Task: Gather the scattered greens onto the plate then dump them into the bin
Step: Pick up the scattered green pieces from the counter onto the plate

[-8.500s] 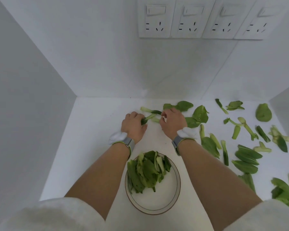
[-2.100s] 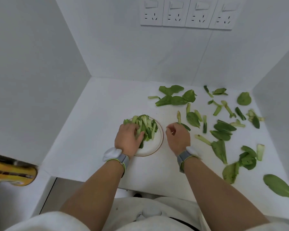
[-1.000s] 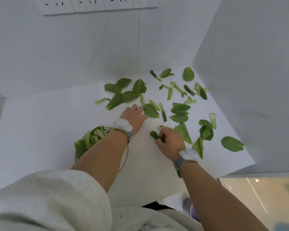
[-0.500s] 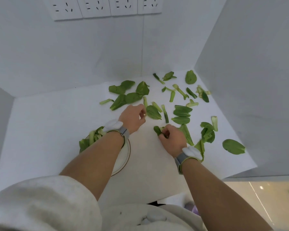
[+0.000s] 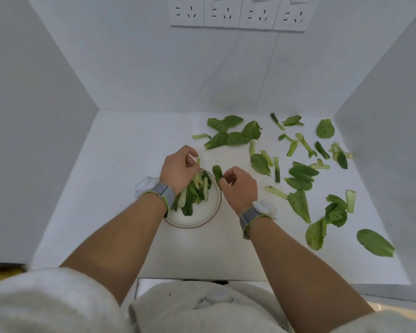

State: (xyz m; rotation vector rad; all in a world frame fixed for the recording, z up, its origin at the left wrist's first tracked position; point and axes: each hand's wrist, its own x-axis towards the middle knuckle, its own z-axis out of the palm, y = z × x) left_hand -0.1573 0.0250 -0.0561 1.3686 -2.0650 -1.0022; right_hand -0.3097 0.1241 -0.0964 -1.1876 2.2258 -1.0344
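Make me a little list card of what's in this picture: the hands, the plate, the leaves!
left hand: pinches a pale stem above the plate
right hand: pinches a dark leaf beside the plate's rim
plate: round, brown-rimmed, holds a pile of greens
scattered leaves: many, right of the plate on the white table
wall: four sockets
bin: not seen

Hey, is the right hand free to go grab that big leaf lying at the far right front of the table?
Probably not yet: the right hand already pinches a small leaf beside the plate. Nothing blocks the way to the big leaf.
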